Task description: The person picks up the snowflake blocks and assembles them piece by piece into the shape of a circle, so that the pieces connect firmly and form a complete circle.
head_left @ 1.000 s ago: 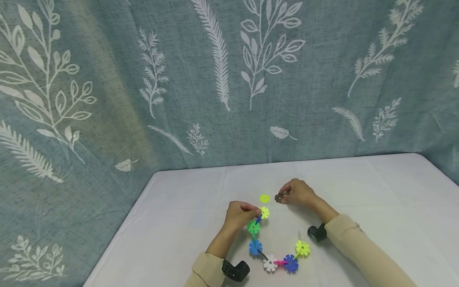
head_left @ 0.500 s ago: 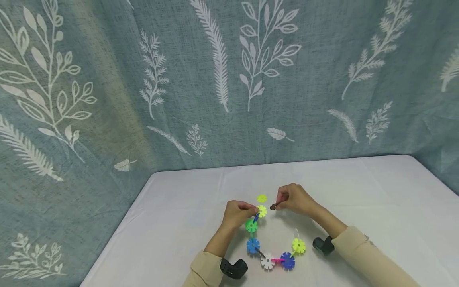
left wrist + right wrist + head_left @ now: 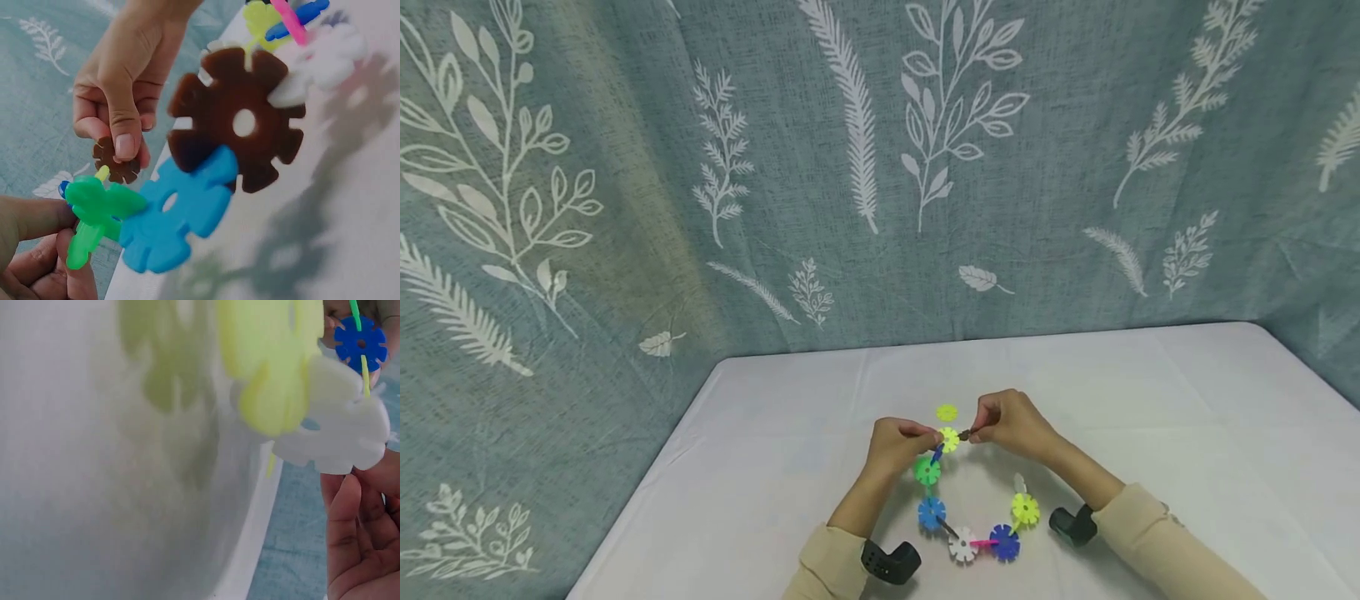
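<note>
A curved chain of interlocking snowflake discs hangs over the table. My left hand (image 3: 898, 446) pinches it near its far end, at the dark blue disc (image 3: 361, 344) beside the yellow disc (image 3: 950, 440). With thumb and fingers, my right hand (image 3: 1015, 423) pinches a loose brown disc (image 3: 114, 161) edge-on against the yellow disc's right side; whether it sits in a slot I cannot tell. Down the chain follow a green disc (image 3: 927, 472), a light blue disc (image 3: 932, 513), a white disc (image 3: 963, 546), a blue disc (image 3: 1004, 542) and another yellow disc (image 3: 1025, 509).
A separate yellow disc (image 3: 947, 412) lies on the white table (image 3: 790, 467), just beyond the hands. Behind the table hangs a teal curtain (image 3: 880, 275) with white leaf prints. Black wrist cameras (image 3: 891, 562) sit under both forearms.
My right hand has moved left and slightly nearer, turning the brown disc edge-on and bringing it up to the yellow disc. The left hand has kept its hold, almost still.
</note>
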Demonstrator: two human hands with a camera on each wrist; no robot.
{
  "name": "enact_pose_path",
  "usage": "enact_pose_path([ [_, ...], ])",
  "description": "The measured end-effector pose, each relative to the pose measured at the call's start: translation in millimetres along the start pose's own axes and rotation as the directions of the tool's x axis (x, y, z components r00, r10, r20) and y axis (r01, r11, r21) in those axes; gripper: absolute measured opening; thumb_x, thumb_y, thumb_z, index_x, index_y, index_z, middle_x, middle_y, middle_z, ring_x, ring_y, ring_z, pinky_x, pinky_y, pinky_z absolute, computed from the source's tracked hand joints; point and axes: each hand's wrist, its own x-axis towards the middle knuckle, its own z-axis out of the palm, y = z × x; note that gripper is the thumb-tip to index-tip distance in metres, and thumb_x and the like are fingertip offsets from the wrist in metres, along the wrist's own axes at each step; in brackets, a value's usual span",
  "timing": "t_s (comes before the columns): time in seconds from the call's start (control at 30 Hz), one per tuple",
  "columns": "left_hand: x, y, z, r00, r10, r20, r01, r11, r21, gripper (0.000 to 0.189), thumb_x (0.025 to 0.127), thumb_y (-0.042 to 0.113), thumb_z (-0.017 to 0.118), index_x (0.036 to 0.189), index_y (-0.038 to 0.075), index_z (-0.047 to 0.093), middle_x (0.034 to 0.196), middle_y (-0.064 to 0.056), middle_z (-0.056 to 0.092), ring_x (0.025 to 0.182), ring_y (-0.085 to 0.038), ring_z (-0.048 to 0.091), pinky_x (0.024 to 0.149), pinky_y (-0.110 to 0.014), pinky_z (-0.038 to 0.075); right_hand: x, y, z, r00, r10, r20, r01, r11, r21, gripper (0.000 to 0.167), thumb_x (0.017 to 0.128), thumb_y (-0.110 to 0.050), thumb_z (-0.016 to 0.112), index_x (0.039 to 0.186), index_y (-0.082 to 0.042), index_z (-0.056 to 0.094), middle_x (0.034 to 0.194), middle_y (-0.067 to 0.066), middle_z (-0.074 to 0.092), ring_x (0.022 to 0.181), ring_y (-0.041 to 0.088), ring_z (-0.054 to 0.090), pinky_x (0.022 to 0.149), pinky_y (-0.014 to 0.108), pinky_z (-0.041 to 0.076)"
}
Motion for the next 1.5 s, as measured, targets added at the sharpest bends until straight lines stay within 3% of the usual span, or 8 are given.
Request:
enact_pose_path([
  [0.43,-4.0,-3.1,5.7,1.0,-0.015,-0.018,0.014,0.996,-0.088,0.014,0.075,0.004,0.069,0.078,-0.009,0.068,0.076,-0.013,0.069,0.063,-0.011,0.061,0.064,-0.026,0.051,-0.9,-5.8,9.7,0.997,-0.074,-0.015,0.074,0.997,-0.037,0.019,0.073,0.005,0.07,0.062,-0.006,0.058,0.064,0.002,0.067,0.061,0.005,0.06,0.049,0.018,0.039],
  [0.57,-8.8,-1.3,2.4,0.992,0.111,-0.066,-0.104,0.989,0.1,0.012,0.075,0.008,0.073,0.072,-0.003,0.07,0.07,-0.011,0.069,0.059,-0.011,0.061,0.058,-0.023,0.048,2.4,-6.3,10.6,0.995,-0.096,0.025,0.097,0.993,-0.065,0.017,0.074,0.001,0.071,0.066,-0.007,0.058,0.068,0.001,0.068,0.063,0.004,0.059,0.054,0.018,0.042],
  [0.7,-12.9,2.3,1.0,0.922,0.371,-0.107,-0.3,0.862,0.408,0.013,0.072,0.016,0.076,0.067,0.005,0.071,0.062,-0.003,0.066,0.056,-0.009,0.057,0.054,-0.019,0.042,7.2,-5.6,11.4,0.994,-0.089,0.071,0.093,0.994,-0.064,0.014,0.075,-0.002,0.071,0.071,-0.007,0.059,0.072,0.002,0.069,0.066,0.003,0.06,0.059,0.019,0.045],
  [0.77,-12.0,2.7,2.2,0.88,0.469,-0.075,-0.385,0.797,0.465,0.012,0.071,0.017,0.077,0.069,0.006,0.071,0.064,-0.002,0.066,0.058,-0.01,0.058,0.056,-0.018,0.042,9.5,-4.5,11.6,0.994,-0.078,0.074,0.081,0.996,-0.035,0.013,0.075,-0.001,0.071,0.072,-0.006,0.059,0.073,0.003,0.069,0.066,0.003,0.061,0.059,0.019,0.046],
  [0.83,-9.9,2.0,3.3,0.858,0.513,-0.023,-0.446,0.767,0.461,0.009,0.072,0.014,0.076,0.073,0.006,0.072,0.068,-0.003,0.067,0.063,-0.011,0.06,0.058,-0.018,0.044,11.7,-3.0,11.9,0.994,-0.068,0.083,0.068,0.998,0.002,0.011,0.075,-0.001,0.071,0.073,-0.005,0.06,0.073,0.005,0.069,0.065,0.005,0.06,0.059,0.02,0.046],
  [1.1,-10.0,-7.5,-5.9,0.894,0.448,-0.009,-0.402,0.81,0.427,0.006,0.074,0.01,0.074,0.07,0.007,0.072,0.069,-0.002,0.068,0.059,-0.005,0.055,0.055,-0.017,0.041,27.1,12.9,3.4,0.985,-0.025,0.172,0.024,1.0,0.004,0.024,0.077,-0.001,0.069,0.101,0.004,0.068,0.088,0.016,0.067,0.075,0.018,0.063,0.062,0.022,0.048],
  [1.33,-11.3,-15.7,-18.9,0.925,0.371,-0.088,-0.312,0.869,0.385,0.007,0.074,0.009,0.075,0.069,0.006,0.072,0.063,-0.003,0.066,0.053,-0.001,0.05,0.05,-0.017,0.041,49.6,26.6,2.3,0.978,0.136,0.159,-0.132,0.991,-0.039,0.031,0.078,-0.005,0.068,0.109,0.002,0.065,0.059,0.004,0.056,0.057,0.01,0.037,0.054,0.023,0.032],
  [1.5,-7.8,-17.7,-24.4,0.929,0.35,-0.119,-0.288,0.886,0.363,0.007,0.073,0.008,0.075,0.068,0.005,0.072,0.062,-0.004,0.066,0.052,0.0,0.05,0.05,-0.017,0.042,60.9,26.2,11.7,0.969,0.229,0.097,-0.222,0.972,-0.076,0.028,0.077,-0.007,0.07,0.104,-0.002,0.069,0.109,0.018,0.066,0.095,0.028,0.06,0.08,0.036,0.047],
])
